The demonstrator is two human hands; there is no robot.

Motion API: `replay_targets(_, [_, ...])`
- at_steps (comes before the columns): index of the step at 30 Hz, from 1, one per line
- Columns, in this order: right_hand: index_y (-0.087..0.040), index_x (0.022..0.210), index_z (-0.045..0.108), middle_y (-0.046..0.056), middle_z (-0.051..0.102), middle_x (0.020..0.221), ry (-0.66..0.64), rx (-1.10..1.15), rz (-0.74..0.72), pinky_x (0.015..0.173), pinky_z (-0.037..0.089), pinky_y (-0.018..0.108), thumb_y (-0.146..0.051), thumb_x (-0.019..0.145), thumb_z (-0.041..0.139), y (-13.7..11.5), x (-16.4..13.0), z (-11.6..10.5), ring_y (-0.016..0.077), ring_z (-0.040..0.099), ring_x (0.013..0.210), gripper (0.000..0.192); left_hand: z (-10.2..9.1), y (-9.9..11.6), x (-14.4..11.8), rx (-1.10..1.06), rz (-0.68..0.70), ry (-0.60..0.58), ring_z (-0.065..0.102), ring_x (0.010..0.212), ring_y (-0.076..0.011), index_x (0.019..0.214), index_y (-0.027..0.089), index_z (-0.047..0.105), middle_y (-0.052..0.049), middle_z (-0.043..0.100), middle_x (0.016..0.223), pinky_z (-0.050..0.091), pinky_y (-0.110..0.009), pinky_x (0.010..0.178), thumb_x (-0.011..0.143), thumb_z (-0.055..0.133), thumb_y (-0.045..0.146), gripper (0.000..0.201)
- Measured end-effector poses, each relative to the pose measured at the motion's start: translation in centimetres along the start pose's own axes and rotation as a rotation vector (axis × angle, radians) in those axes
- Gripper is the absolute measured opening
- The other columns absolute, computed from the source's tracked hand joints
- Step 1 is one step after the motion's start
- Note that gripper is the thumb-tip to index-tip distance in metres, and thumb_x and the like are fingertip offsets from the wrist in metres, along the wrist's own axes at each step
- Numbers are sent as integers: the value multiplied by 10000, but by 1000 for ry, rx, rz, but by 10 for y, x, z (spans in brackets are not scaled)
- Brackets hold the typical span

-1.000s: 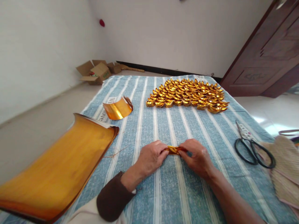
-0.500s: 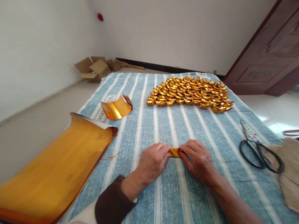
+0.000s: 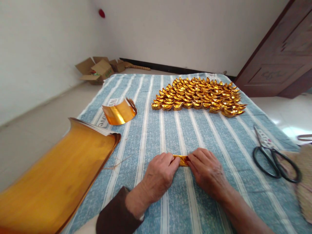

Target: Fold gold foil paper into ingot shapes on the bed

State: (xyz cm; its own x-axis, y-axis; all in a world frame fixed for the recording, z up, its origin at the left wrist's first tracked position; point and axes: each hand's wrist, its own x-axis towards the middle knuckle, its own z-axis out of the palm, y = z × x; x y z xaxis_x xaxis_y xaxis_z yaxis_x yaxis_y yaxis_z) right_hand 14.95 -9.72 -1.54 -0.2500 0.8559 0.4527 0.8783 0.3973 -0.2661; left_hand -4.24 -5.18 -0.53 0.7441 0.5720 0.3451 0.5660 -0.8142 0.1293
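A small folded strip of gold foil paper (image 3: 182,160) lies on the blue-and-white striped cloth (image 3: 214,136) in front of me. My left hand (image 3: 159,174) pinches its left end and my right hand (image 3: 207,170) pinches its right end, both pressing it down against the cloth. Only the middle of the strip shows between my fingertips. Farther off on the cloth sits a big cluster of several finished gold paper ingots (image 3: 198,96).
A thick stack of large gold sheets (image 3: 56,182) lies at the left with curled edges. One curled smaller gold sheet (image 3: 119,112) rests beyond it. Black scissors (image 3: 274,156) lie at the right beside a woven mat (image 3: 305,182). Cardboard boxes (image 3: 96,70) sit on the floor by the wall.
Both hands have stayed on the foil strip and drawn slightly nearer to me, pressing it flatter. The view has tilted a little; nothing else on the cloth has moved.
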Motion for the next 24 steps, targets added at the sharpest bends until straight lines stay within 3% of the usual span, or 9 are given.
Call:
replay_targets(12, [-190, 849, 613, 70, 601, 812, -11, -30, 18, 754, 419, 382, -131, 941, 463, -4, 0, -1, 230, 528, 836, 185, 2, 0, -1, -3, -26, -32, 483, 661, -169, 915, 164, 612, -28, 535, 736, 441, -296, 599, 1019, 338, 219, 298])
replay_targets(24, [-165, 838, 634, 57, 590, 783, 6, -93, 34, 728, 387, 352, -167, 966, 458, -10, 2, -3, 212, 501, 790, 218, 2, 1, 1, -34, -40, 10, 489, 659, -178, 912, 158, 612, -29, 534, 737, 444, -300, 583, 1022, 334, 223, 306])
